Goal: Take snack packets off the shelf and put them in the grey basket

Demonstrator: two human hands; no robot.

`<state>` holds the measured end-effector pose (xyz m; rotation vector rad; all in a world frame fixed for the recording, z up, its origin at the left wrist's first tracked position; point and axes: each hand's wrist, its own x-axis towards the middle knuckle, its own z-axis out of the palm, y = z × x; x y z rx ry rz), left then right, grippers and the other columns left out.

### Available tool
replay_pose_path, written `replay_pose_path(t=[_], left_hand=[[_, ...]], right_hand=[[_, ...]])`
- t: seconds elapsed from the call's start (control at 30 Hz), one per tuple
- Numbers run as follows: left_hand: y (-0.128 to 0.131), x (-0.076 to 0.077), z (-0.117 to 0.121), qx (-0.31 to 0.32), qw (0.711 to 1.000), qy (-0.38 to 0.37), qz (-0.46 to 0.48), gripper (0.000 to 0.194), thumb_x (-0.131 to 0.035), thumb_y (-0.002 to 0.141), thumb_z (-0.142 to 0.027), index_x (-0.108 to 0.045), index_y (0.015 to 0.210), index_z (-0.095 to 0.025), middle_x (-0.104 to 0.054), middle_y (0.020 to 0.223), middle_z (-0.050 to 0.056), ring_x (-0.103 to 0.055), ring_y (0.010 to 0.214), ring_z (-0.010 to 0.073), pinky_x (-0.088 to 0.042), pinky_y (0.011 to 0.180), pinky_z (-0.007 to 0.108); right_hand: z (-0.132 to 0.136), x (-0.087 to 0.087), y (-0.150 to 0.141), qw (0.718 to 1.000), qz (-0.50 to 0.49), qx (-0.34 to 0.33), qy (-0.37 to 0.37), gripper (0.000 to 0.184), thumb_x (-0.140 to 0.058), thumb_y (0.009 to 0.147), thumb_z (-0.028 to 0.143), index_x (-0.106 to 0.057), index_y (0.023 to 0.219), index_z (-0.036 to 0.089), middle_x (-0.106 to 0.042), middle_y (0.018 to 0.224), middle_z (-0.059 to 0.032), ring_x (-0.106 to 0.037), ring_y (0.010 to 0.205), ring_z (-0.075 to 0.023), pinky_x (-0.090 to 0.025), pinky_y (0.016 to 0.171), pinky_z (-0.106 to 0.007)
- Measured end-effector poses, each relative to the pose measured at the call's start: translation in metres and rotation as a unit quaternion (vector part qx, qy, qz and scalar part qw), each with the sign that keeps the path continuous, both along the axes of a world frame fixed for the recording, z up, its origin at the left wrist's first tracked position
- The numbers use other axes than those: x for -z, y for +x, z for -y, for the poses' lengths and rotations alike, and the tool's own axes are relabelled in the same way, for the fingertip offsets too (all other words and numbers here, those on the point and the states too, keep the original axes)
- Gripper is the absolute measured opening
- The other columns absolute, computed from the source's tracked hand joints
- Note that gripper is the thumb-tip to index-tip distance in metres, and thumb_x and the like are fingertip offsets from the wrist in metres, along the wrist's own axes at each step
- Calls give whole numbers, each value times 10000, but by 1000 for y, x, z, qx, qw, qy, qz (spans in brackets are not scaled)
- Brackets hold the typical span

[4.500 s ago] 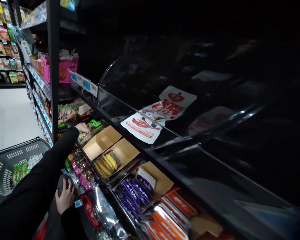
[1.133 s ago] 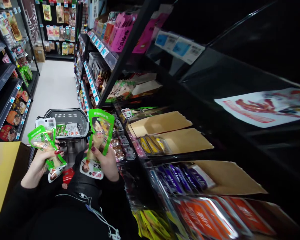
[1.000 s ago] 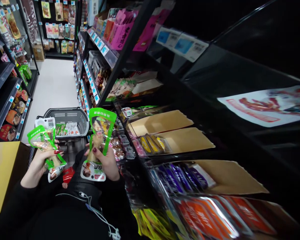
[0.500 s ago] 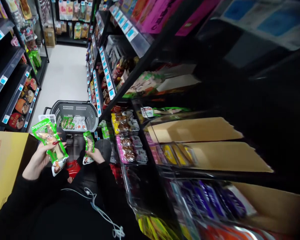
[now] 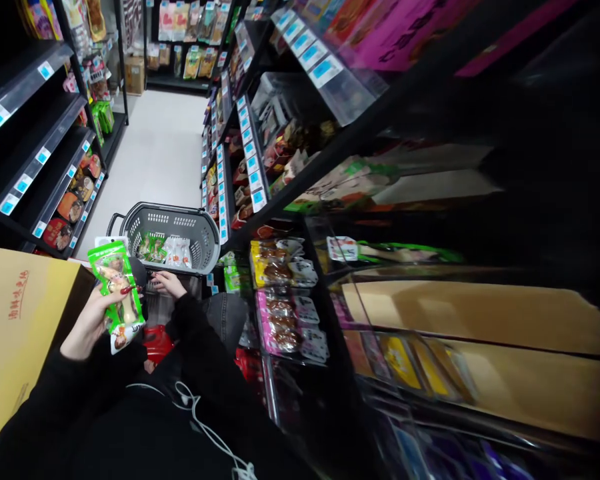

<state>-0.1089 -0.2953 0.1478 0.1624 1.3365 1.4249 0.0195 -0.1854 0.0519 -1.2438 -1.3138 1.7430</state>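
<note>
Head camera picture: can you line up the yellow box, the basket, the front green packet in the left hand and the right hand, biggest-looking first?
1. Yellow box, partly cut off
2. Basket
3. Green packet
4. Right hand

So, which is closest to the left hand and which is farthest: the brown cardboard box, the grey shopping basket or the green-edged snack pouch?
From the left hand, in the head view:
1. Green-edged snack pouch: in its grip.
2. Grey shopping basket: just ahead, slightly right.
3. Brown cardboard box: far end of the aisle.
</note>
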Motion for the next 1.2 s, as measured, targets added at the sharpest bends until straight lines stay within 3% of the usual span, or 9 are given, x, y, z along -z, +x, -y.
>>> replay_pose_path(t=[0.1, 0.2, 0.37, 0.53, 0.77, 0.93, 1.03, 1.13, 1.2], left_hand=[[4, 5, -8, 21, 1000, -1, 16, 376, -836, 487, -164, -640, 804, -111, -703, 707, 47, -666, 604, 188, -549, 615, 274], [14, 9, -18, 59, 998, 10, 19, 355, -833, 502, -182, -650, 797, -111, -698, 704, 40, -656, 603, 177, -532, 605, 262], [36, 9, -33, 90, 996, 18, 18, 351, -843, 515, -245, -657, 778, -104, -694, 713, 49, -644, 619, 171, -496, 590, 243], [46, 13, -37, 91, 995, 37, 2, 371, -845, 531, -299, -659, 792, -112, -691, 724, 43, -631, 634, 155, -482, 616, 235], [48, 19, -36, 98, 993, 56, -17, 419, -851, 539, -348, -663, 834, -118, -698, 743, 49, -643, 654, 169, -497, 669, 254], [46, 19, -32, 121, 990, 65, -22, 562, -880, 455, -414, -682, 891, -119, -713, 839, 73, -657, 752, 187, -500, 724, 254], [43, 18, -30, 137, 986, 97, -7, 640, -868, 412, -501, -694, 898, -121, -703, 800, 63, -636, 690, 159, -495, 653, 227], [38, 15, -30, 145, 984, 105, 12, 614, -809, 507, -571, -697, 903, -115, -694, 760, 74, -617, 616, 141, -485, 572, 214], [35, 14, -30, 144, 984, 101, 18, 570, -785, 564, -570, -698, 888, -109, -700, 789, 91, -615, 600, 137, -483, 545, 209]], right_hand=[[20, -2, 17, 996, -43, -62, -39, 391, -548, 842, 507, -608, 758, 130, -572, 595, 26, -547, 510, -81, -477, 540, -229], [45, -25, 39, 992, -85, -90, 13, 368, -613, 763, 535, -617, 824, 172, -625, 682, 11, -586, 620, -111, -486, 629, -251], [58, -56, 54, 995, -3, -72, 71, 281, -687, 719, 431, -577, 812, 190, -605, 688, 24, -548, 617, -113, -452, 607, -243], [59, -58, 53, 998, -14, -42, 39, 329, -699, 701, 415, -544, 897, 202, -648, 758, -3, -604, 659, -141, -486, 616, -260], [66, -60, 51, 996, 25, -5, 88, 274, -680, 713, 380, -555, 883, 204, -642, 811, 0, -527, 589, -109, -437, 564, -242], [59, -61, 59, 990, -138, -7, -41, 323, -707, 650, 385, -550, 869, 207, -620, 762, 8, -558, 626, -123, -454, 595, -248], [54, -50, 66, 956, -275, 14, -104, 371, -671, 636, 516, -526, 798, 216, -471, 558, 62, -343, 413, -67, -335, 431, -221], [53, -33, 71, 920, -374, 71, -91, 472, -535, 667, 700, -500, 765, 240, -211, 447, 125, -49, 363, -54, -162, 343, -223], [54, -26, 74, 911, -396, 93, -64, 493, -494, 691, 731, -509, 794, 250, -170, 439, 130, -3, 373, -59, -137, 338, -230]])
